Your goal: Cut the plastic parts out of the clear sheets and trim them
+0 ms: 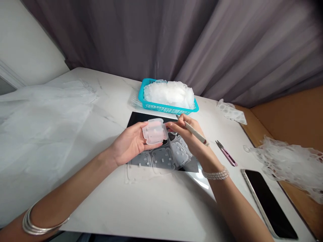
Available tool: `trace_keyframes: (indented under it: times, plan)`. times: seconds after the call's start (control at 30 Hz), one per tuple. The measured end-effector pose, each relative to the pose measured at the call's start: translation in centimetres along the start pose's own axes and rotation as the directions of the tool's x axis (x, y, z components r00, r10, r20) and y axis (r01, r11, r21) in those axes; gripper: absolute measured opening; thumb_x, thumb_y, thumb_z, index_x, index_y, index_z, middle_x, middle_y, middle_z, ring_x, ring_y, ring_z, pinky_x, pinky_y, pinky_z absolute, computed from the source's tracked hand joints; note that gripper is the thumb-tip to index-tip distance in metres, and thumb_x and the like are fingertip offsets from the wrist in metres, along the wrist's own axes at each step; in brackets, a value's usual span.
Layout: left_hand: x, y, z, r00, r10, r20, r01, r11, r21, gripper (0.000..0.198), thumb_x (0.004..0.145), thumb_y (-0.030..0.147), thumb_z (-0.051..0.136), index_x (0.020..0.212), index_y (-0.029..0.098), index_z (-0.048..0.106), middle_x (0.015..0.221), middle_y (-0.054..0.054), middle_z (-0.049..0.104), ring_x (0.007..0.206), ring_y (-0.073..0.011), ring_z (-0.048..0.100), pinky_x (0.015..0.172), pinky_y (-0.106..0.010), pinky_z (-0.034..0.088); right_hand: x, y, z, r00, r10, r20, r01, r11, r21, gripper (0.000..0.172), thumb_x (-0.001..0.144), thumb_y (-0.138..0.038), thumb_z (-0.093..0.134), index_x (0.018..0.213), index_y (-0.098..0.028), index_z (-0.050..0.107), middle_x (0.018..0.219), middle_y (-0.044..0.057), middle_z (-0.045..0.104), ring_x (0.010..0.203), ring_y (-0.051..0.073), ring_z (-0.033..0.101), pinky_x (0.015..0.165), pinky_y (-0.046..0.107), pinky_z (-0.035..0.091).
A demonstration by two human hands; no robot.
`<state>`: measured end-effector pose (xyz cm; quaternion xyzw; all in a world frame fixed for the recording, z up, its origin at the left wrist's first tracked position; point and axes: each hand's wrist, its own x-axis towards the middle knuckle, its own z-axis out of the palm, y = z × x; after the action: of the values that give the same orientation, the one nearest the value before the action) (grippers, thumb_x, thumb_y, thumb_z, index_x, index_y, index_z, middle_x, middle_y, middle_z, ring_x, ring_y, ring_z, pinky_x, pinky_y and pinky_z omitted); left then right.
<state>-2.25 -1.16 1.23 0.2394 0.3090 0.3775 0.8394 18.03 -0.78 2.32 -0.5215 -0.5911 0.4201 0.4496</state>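
Observation:
My left hand is closed on a translucent, frosted soft plastic piece, roughly square with rounded corners and notched edges. It is held up above a black mat. My right hand has a slim tool with a pale handle gripped between its fingers, the handle end pointing back toward my wrist. Its dark tip lies near the fingertips, and I cannot make out its kind. The right fingertips reach the right edge of the plastic piece. Below my hands, a moulded sheet of similar translucent pieces lies across the mat.
A blue basket heaped with translucent pieces stands behind the black mat. Pink thread snips and a phone lie at right. Scrap webbing hangs over a cardboard box. Plastic sheeting covers the left side.

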Motion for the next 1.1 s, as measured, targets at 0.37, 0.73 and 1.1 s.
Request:
trace_keyframes:
  times: [0.37, 0.73, 1.1]
  plan:
    - [-0.2, -0.6, -0.2, 0.998, 0.017, 0.056, -0.023, 0.994, 0.108, 0.036, 0.097, 0.027, 0.052, 0.128, 0.014, 0.065, 0.137, -0.016, 0.063, 0.125, -0.0342, 0.060, 0.102, -0.051, 0.053, -0.4, -0.1, 0.8, 0.990, 0.058, 0.128, -0.105, 0.912, 0.398, 0.034, 0.078, -0.013, 0.070, 0.076, -0.023, 0.038, 0.083, -0.001, 0.064, 0.077, 0.013, 0.056, 0.068, 0.029, 0.040]
    - [-0.1, -0.6, -0.9, 0.996, -0.010, 0.084, -0.001, 0.992, 0.123, 0.036, 0.094, 0.032, 0.059, 0.125, 0.015, 0.066, 0.132, -0.016, 0.066, 0.125, -0.0363, 0.059, 0.104, -0.056, 0.050, -0.3, 0.0, 1.3, 0.996, 0.041, 0.075, -0.065, 0.928, 0.367, 0.044, 0.073, -0.018, 0.081, 0.075, -0.024, 0.038, 0.077, -0.001, 0.068, 0.069, 0.013, 0.056, 0.066, 0.030, 0.041]
    - [-0.3, -0.5, -0.6, 0.998, 0.030, 0.058, -0.043, 0.968, 0.247, 0.034, 0.096, 0.035, 0.057, 0.120, 0.015, 0.070, 0.134, -0.017, 0.065, 0.131, -0.0369, 0.054, 0.103, -0.055, 0.050, -0.5, -1.2, 0.3, 0.990, 0.071, 0.121, -0.102, 0.958, 0.269, 0.037, 0.079, -0.026, 0.075, 0.075, -0.024, 0.039, 0.071, -0.004, 0.056, 0.076, 0.015, 0.061, 0.070, 0.031, 0.048]
